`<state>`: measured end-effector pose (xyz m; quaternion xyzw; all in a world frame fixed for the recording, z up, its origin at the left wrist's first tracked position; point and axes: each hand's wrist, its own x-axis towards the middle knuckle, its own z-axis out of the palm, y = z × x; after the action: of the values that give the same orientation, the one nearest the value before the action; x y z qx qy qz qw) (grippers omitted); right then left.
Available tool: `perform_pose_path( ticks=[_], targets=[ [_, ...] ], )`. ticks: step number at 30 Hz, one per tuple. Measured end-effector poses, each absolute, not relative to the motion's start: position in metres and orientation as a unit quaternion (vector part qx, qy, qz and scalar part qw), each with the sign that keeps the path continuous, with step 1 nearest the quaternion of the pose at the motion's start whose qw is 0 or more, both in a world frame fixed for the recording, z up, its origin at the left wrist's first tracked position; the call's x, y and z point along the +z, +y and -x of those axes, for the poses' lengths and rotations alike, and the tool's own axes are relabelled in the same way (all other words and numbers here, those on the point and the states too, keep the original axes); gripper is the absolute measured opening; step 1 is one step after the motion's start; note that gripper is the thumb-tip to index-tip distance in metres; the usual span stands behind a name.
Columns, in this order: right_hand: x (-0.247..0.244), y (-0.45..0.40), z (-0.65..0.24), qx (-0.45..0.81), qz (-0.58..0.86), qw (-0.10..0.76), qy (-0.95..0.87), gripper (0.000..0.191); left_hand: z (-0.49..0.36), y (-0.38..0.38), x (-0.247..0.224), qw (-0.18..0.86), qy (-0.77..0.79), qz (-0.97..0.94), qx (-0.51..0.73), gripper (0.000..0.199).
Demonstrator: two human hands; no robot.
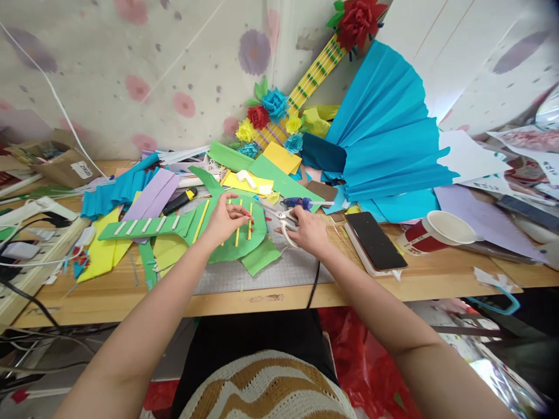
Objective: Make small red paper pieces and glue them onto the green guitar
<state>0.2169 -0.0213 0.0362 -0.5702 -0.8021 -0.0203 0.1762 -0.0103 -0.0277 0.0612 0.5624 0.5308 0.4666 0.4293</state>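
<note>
A green paper guitar shape (213,250) lies flat on the grey cutting mat (271,279), with white strips along its neck and yellow strips across its body. Over the body, my left hand (227,221) has thumb and fingertips pinched together. A tiny red bit shows at those fingertips, too small to name. To the right, my right hand (311,231) is closed around the pale handles of a pair of scissors (286,233), low over the mat. Just behind the scissors lies a blue glue gun (299,203). A loose green paper piece (261,256) lies in front of the guitar body.
A decorated yellow paper guitar (317,73) leans at the back beside fanned blue crepe paper (384,128). On the right are a phone (376,240) and a paper cup (437,233). Left are a yellow-black cutter (180,201), paper scraps and a power strip (39,244).
</note>
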Motion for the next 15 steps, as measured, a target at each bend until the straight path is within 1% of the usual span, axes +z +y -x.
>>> perform_pose_path(
  ticks=[5, 9, 15],
  targets=[
    [0.036, -0.015, -0.219, -0.055, 0.503, 0.16, -0.847, 0.038, 0.017, -0.03, 0.059, 0.429, 0.525, -0.556, 0.481, 0.06],
    [0.039, -0.012, -0.218, -0.075, 0.491, 0.132, -0.858, 0.042, 0.021, -0.03, 0.059, 0.437, 0.535, -0.546, 0.474, 0.062],
    [0.048, -0.01, -0.217, -0.082, 0.485, 0.092, -0.866, 0.04, 0.022, -0.031, 0.063, 0.455, 0.544, -0.532, 0.463, 0.061]
  ],
)
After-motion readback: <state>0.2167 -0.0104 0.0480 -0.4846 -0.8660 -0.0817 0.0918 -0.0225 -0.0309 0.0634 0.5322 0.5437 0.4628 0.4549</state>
